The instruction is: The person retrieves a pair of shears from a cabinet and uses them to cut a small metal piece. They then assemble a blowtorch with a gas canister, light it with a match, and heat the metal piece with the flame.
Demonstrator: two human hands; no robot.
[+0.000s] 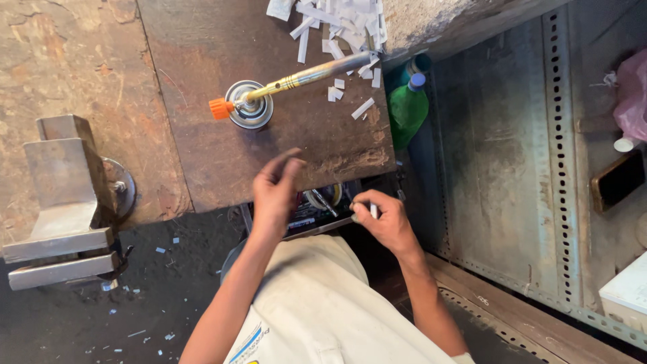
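two hands show in my head view. left hand (275, 191) hovers at the tabletop (202, 135) edge, fingers loosely curled, grasping nothing. right hand (383, 219) pinches a small white piece (373, 210) below that edge. torch (269, 94) stands unlit among cut strips (344, 20), so i judge work midway. the piece is mostly hidden.

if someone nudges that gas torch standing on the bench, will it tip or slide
The gas torch with the orange knob and long brass nozzle probably tips easily: it stands on a narrow round canister, and the nozzle overhangs one side. On the rough rusty metal benchtop it likely resists sliding.
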